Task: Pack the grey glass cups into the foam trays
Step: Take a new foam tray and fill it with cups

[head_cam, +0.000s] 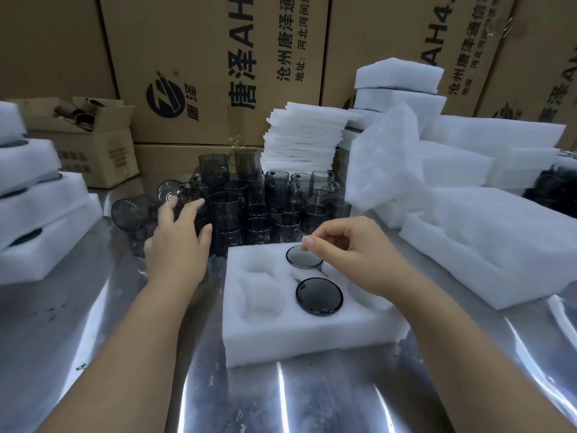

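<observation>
Forearms reach from the near edge over a shiny metal table [312, 401] to a white foam tray [268, 339], where two grey glass cups sit in the middle pockets, one nearer [319, 295] and one farther [304, 256]; the pockets to their left are empty. The right hand [352, 254] hovers just over the farther cup, fingers loosely curled, thumb tip near the forefinger, gripping nothing that shows. The left hand [178, 245] stretches with spread, empty fingers toward the crowded heap of cups [259, 201] behind the tray. These look thin-walled, smooth and breakable, likely light; a hold around the body or handle seems safest, lowered gently into the soft foam. Foam stacks [499, 239] and cartons [203, 57] surround them.
</observation>
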